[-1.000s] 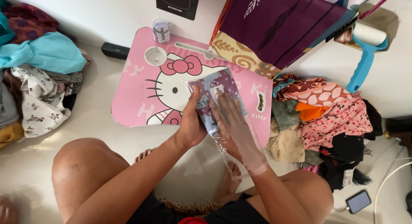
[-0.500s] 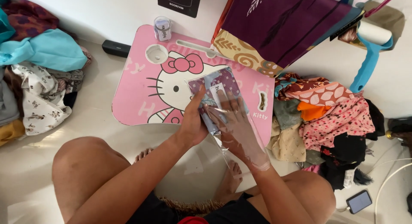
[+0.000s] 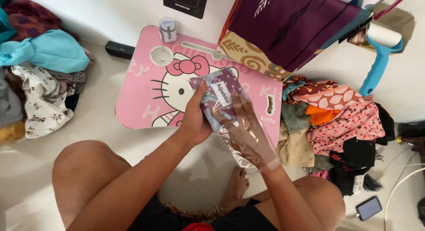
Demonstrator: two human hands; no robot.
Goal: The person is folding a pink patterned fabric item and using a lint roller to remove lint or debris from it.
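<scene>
Over a pink cartoon-cat lap table (image 3: 141, 98) I hold a folded purple-and-blue cloth (image 3: 219, 98) with a white label, sitting in the far end of a clear plastic bag (image 3: 241, 144). My left hand (image 3: 195, 118) grips the cloth's left edge through the plastic. Inside the bag's near end lies my right hand (image 3: 245, 129), fingers spread flat against the cloth. Both hands are above the table's near right part.
Heaps of clothes lie at the left (image 3: 40, 76) and right (image 3: 336, 116). A small jar (image 3: 168, 30) stands at the table's far edge. Folded purple fabric (image 3: 287, 23) and a blue lint roller (image 3: 376, 58) lie beyond. A phone (image 3: 368, 207) rests by my right knee.
The cloth has slid deeper into the bag and tilted, so its white label now shows. My right hand drew back slightly toward the bag's near end.
</scene>
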